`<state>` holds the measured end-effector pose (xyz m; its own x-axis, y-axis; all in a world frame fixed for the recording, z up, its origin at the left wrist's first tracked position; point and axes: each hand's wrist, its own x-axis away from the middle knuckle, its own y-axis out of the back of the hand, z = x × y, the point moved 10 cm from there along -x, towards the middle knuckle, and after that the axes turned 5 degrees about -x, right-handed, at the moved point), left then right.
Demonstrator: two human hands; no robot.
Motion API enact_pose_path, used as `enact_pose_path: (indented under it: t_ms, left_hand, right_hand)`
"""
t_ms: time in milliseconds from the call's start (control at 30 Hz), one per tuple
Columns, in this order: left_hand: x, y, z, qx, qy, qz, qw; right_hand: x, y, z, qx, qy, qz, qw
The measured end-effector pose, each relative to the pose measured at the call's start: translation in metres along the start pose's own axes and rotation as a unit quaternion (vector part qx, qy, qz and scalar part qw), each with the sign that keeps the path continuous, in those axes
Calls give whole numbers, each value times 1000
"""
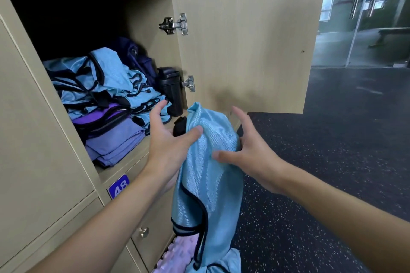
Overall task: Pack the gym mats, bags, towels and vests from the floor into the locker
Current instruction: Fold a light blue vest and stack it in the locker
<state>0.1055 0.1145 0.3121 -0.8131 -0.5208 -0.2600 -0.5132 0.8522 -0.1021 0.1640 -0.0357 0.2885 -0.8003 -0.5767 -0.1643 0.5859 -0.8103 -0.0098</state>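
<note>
A light blue vest [210,175] with dark trim hangs in front of the open locker [124,159]. My left hand [168,139] holds its upper left side, thumb pressed on the front of the fabric, fingers reaching toward the shelf. My right hand [250,153] grips the upper right side, thumb in front and fingers round the back. Inside the locker lies a pile of blue vests [99,82] on folded purple cloths [113,139], with a navy bag [133,55] behind.
The locker door [244,40] stands open to the right of my hands. A black bottle [170,91] stands at the shelf's right side. A pink mat [177,252] lies on the speckled dark floor [310,162] below. The door underneath carries label 48 [118,186].
</note>
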Motion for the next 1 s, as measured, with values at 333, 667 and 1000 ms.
enact_pose_path:
  t_ms: [333,667,1000]
  left_hand:
    - [18,-33,9,-147,-22,209,966]
    - [17,-32,-24,-359,-157,130,911]
    - [22,-31,-32,-390,-230,172,875]
  right_hand:
    - [-3,36,20,-92,41,-142,985]
    - [-8,23,13,-118,-20,-47,992]
    - [-7,13,18,-151,-36,-11,988]
